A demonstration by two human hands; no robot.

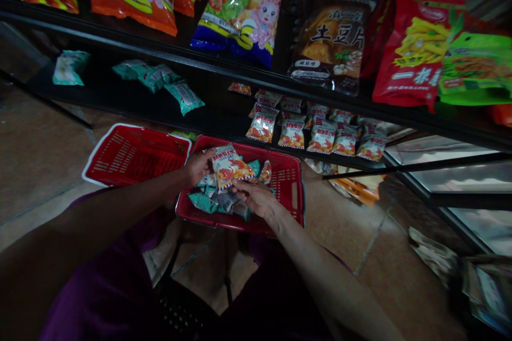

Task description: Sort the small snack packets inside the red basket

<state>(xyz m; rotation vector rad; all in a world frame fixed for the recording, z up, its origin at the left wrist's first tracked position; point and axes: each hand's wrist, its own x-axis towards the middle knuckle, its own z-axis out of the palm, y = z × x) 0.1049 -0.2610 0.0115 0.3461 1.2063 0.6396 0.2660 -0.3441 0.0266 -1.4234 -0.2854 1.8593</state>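
Between my two hands is a small white and orange snack bag, held over a red basket. My left hand grips the bag's upper left side, and my right hand pinches its lower right edge. Beneath it in the basket lie several teal snack bags and another orange and white bag, partly covered by my hands. On the lower shelf ahead stand rows of matching orange and white bags. Several teal bags lie on the same shelf to the left.
A second red basket with a white rim sits on the floor at left. The upper shelf edge overhangs the lower shelf and carries large chip bags. An orange packet lies under the shelf at right.
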